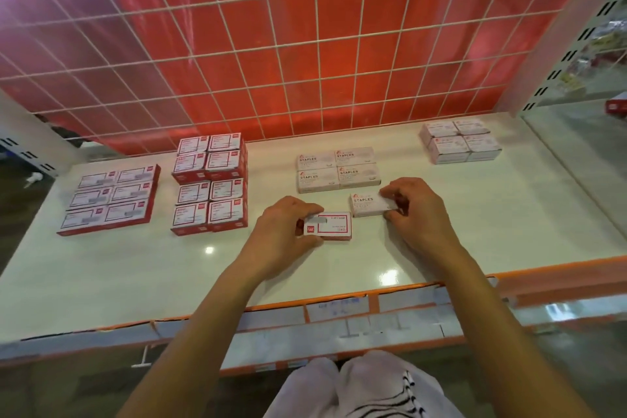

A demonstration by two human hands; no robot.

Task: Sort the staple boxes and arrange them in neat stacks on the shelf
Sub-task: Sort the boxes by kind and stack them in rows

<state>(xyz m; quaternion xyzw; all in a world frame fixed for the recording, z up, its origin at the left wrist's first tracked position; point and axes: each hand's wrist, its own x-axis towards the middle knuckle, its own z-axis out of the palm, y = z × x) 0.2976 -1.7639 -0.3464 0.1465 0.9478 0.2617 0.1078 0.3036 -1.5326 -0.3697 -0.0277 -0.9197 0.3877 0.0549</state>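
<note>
Now my left hand (285, 224) pinches the red box (334, 227), my right hand (412, 210) grips the white box (368, 204); I'd seat it squarely on the white stack (337, 168) just beyond, seemingly its match.

Shop shelf bay, white wire grid (305, 44) at the back.
Grid: square mesh, with a glossy red panel (339, 85) behind it. Below the grid: pale glossy shelf (135, 275) with two light glints (209, 250). Shelf edge farthest from grid: orange strip (556, 270) with paper labels. Right of grid: white slotted upright (590, 54). Lower left of grid: dark floor (17, 207).
</note>
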